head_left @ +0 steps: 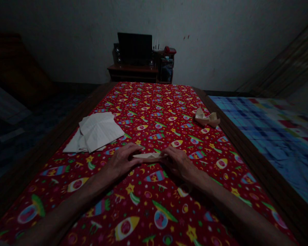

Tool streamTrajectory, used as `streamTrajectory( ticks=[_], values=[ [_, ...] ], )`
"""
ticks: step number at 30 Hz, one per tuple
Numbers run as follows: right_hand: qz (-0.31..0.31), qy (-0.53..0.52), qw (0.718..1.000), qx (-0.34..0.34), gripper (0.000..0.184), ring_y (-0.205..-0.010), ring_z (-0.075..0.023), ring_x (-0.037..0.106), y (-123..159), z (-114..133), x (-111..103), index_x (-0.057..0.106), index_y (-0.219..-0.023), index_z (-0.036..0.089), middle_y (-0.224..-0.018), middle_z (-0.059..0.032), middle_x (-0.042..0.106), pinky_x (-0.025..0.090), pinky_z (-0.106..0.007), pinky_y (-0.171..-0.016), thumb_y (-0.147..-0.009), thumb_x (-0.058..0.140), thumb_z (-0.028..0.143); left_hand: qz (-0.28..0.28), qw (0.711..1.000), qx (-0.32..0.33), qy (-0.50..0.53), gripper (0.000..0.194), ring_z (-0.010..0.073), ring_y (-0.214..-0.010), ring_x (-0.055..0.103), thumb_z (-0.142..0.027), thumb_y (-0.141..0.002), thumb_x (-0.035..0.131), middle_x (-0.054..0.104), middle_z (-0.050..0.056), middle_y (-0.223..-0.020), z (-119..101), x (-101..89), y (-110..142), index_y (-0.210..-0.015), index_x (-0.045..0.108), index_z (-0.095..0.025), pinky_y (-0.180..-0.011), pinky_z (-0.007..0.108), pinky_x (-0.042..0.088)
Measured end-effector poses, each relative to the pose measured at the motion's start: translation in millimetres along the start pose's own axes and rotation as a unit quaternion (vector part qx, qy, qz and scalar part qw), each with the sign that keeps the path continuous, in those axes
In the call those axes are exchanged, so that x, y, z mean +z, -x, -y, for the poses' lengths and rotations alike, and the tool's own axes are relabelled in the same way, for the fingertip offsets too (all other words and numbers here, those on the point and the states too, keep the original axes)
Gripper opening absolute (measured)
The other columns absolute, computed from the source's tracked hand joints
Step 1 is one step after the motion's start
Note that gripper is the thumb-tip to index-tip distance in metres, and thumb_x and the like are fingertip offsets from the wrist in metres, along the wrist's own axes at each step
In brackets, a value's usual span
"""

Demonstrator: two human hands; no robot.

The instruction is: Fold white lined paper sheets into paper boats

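A narrow strip of folded paper (148,158) lies level between my two hands, just above or on the red patterned cloth (149,191). Its left end is pinched by my left hand (124,158), fingers curled over it. My right hand (176,160) grips the other end, thumb and fingers closed together. Fingertips on both sides are partly hidden. To the left of my hands rests a fanned pile of pale paper sheets (102,130) with crease lines. Two folded paper shapes (207,118), looking like small boats, sit toward the right edge of the cloth.
A brown wooden border (236,143) frames the cloth. Beyond the far end, a low desk (133,69) carries a dark monitor (135,48) with speakers; a red telephone (170,50) stands beside it. A blue checked mat (269,136) covers the floor at right.
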State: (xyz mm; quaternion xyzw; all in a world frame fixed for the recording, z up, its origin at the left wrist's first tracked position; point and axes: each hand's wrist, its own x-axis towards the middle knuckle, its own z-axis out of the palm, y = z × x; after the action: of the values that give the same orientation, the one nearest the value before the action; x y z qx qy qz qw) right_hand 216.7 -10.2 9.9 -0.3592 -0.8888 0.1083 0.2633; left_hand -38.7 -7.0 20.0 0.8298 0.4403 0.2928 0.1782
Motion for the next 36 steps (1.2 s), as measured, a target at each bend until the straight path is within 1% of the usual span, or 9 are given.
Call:
streamTrajectory(
  ticks=[3,7,9,12,17,21,27,32,36],
  values=[
    [-0.020,-0.013,1.000,-0.021,0.014,-0.063,-0.0126,0.051,-0.7,-3.4,-0.6,0.055,-0.085,0.016,-0.074,-0.0035,0.057,0.039,-0.022,-0.056,-0.092,0.043,0.020,0.016,0.998,-0.064,0.010,0.023,0.0167,-0.076,0.065,-0.031,-0.078,0.063,0.071,0.004,-0.088,-0.5,-5.4,-1.0,-0.095,0.068,-0.017,-0.067,0.025,0.050],
    [-0.031,-0.025,0.998,-0.039,0.020,-0.063,-0.0119,0.053,-1.0,-5.5,0.2,0.058,-0.085,0.016,-0.072,-0.0036,0.059,0.040,-0.021,-0.056,-0.093,0.041,0.021,0.020,0.996,-0.084,0.015,0.016,0.0136,-0.064,0.064,-0.031,-0.080,0.061,0.071,0.000,-0.075,-6.1,-6.8,-0.8,-0.080,0.070,-0.018,-0.058,0.021,0.047],
    [-0.025,-0.025,0.999,-0.038,0.020,-0.065,-0.0121,0.054,-1.4,-5.0,0.2,0.060,-0.086,0.015,-0.073,-0.0042,0.060,0.042,-0.021,-0.058,-0.093,0.042,0.020,0.014,0.997,-0.075,0.010,0.016,0.0132,-0.065,0.064,-0.030,-0.081,0.059,0.071,0.000,-0.074,-9.5,-5.5,0.3,-0.079,0.070,-0.018,-0.059,0.020,0.046],
    [-0.017,-0.017,0.999,-0.042,0.019,-0.068,-0.0120,0.056,-2.1,-3.3,-0.5,0.061,-0.088,0.015,-0.075,-0.0049,0.062,0.044,-0.021,-0.060,-0.092,0.043,0.017,0.016,0.999,-0.031,-0.001,0.017,0.0136,-0.070,0.064,-0.029,-0.085,0.056,0.070,0.001,-0.079,-14.2,-3.1,3.6,-0.084,0.069,-0.018,-0.063,0.021,0.047],
    [0.010,0.026,0.997,-0.079,0.020,-0.072,-0.0130,0.057,-1.8,-1.0,1.0,0.060,-0.089,0.015,-0.080,-0.0065,0.063,0.047,-0.022,-0.065,-0.093,0.041,0.013,0.029,0.999,0.031,0.000,0.020,0.0144,-0.079,0.065,-0.028,-0.091,0.049,0.069,0.004,-0.089,-24.0,-0.9,9.7,-0.095,0.066,-0.017,-0.070,0.022,0.050],
    [0.026,0.046,0.994,-0.097,0.020,-0.078,-0.0142,0.057,-0.7,-1.5,3.0,0.059,-0.091,0.015,-0.081,-0.0067,0.063,0.047,-0.025,-0.069,-0.094,0.039,0.015,0.022,0.999,0.030,0.012,0.020,0.0146,-0.080,0.065,-0.028,-0.091,0.049,0.069,0.004,-0.089,-25.9,-1.1,10.1,-0.094,0.066,-0.018,-0.070,0.023,0.051],
    [0.008,0.024,0.996,-0.084,0.023,-0.063,-0.0106,0.054,-3.7,-0.9,1.3,0.059,-0.082,0.015,-0.072,-0.0039,0.060,0.043,-0.020,-0.057,-0.094,0.044,0.026,-0.034,0.998,0.033,0.049,0.020,0.0157,-0.079,0.067,-0.029,-0.087,0.056,0.071,0.005,-0.092,-13.2,0.5,4.9,-0.099,0.068,-0.018,-0.068,0.023,0.053],
    [0.019,0.043,0.995,-0.090,0.029,-0.060,-0.0111,0.051,-7.3,5.1,0.8,0.060,-0.083,0.014,-0.070,-0.0037,0.059,0.039,-0.022,-0.055,-0.095,0.040,0.032,-0.014,0.998,0.044,0.050,0.020,0.0147,-0.076,0.067,-0.024,-0.087,0.054,0.072,0.006,-0.089,-14.4,4.8,6.3,-0.101,0.068,-0.018,-0.065,0.023,0.052],
    [0.044,0.055,0.995,-0.069,0.028,-0.065,-0.0128,0.054,-10.4,9.9,-2.2,0.062,-0.086,0.013,-0.072,-0.0052,0.061,0.040,-0.023,-0.060,-0.095,0.041,0.029,-0.025,0.997,0.035,0.057,0.018,0.0153,-0.075,0.067,-0.022,-0.086,0.055,0.072,0.006,-0.087,-14.7,6.0,6.1,-0.096,0.069,-0.017,-0.066,0.023,0.052]
  ],
)
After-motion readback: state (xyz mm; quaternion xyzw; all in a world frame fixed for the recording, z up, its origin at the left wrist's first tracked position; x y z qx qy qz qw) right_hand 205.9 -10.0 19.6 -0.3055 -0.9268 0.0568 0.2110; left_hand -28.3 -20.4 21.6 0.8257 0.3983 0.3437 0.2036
